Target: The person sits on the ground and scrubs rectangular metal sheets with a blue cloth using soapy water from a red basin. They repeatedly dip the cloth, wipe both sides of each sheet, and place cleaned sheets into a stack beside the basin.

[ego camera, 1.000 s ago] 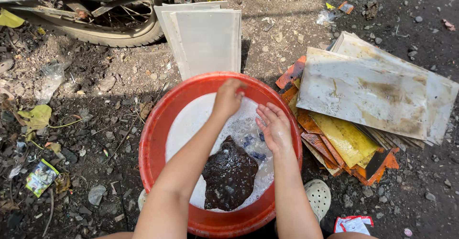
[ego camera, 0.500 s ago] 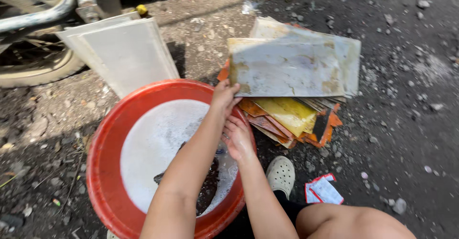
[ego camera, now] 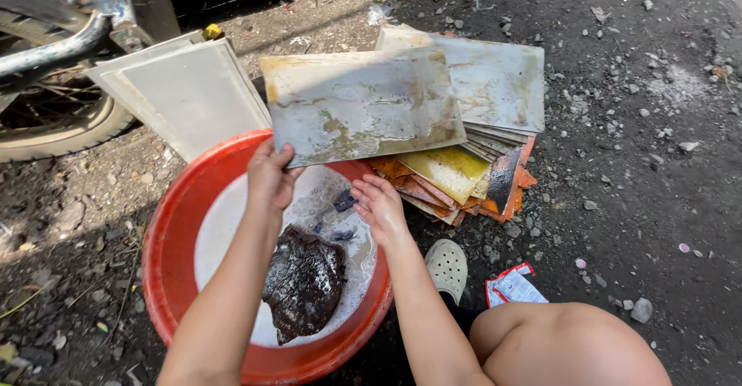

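Below, red basin (ego camera: pixel 166 262) holding soapy water, dark rag (ego camera: pixel 305 282); left hand (ego camera: pixel 270 176) gripping stained tile (ego camera: pixel 359 104); right hand (ego camera: pixel 380 208) open

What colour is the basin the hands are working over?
Red basin, holding milky white soapy water; the head view shows it clearly.

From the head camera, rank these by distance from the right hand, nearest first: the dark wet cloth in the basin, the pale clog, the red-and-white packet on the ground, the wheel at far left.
Measured from the right hand:
1. Dark wet cloth, just below-left, in the red basin's soapy water.
2. Pale clog, below-right on the ground.
3. Red-and-white packet, farther right, beyond the clog.
4. Wheel, far left edge.
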